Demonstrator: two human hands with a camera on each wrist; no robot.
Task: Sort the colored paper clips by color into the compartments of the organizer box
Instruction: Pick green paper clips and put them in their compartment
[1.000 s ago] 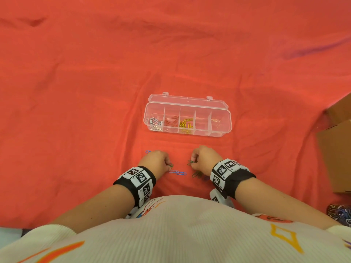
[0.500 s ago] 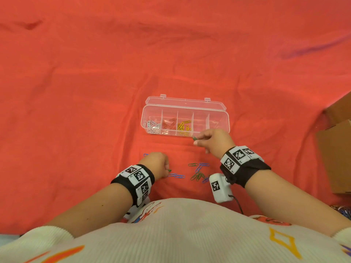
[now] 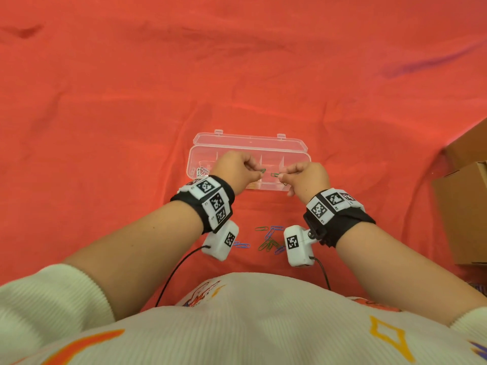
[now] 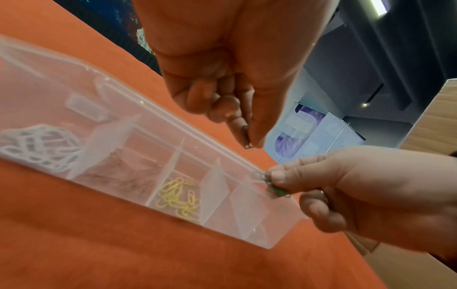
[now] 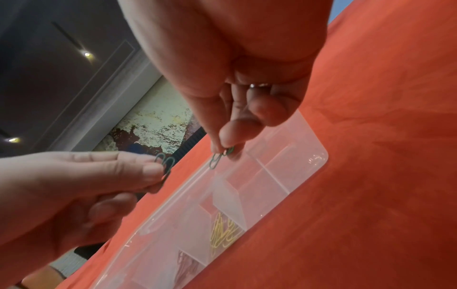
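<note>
A clear organizer box (image 3: 295,151) lies open on the red cloth, its compartments holding white clips (image 4: 42,148), reddish clips (image 4: 121,181) and yellow clips (image 4: 178,197). Both hands hover over the box. My left hand (image 3: 237,169) pinches green paper clips (image 5: 164,163) between thumb and fingers. My right hand (image 3: 305,177) pinches green paper clips (image 4: 269,181) above the right-hand compartments (image 5: 267,176). The two hands face each other, a small gap apart. Loose green and blue clips (image 3: 268,239) lie on the cloth near my body.
Brown cardboard boxes (image 3: 463,198) stand at the right edge. A blue clip (image 3: 241,245) lies beside the left wrist camera. The box lid (image 3: 250,139) lies open on the far side. Wrinkled red cloth (image 3: 105,101) covers the whole table.
Both hands have risen from the loose pile to above the box. The left hand left the cloth with green clips; the right hand moved from the box's front edge to over its right part.
</note>
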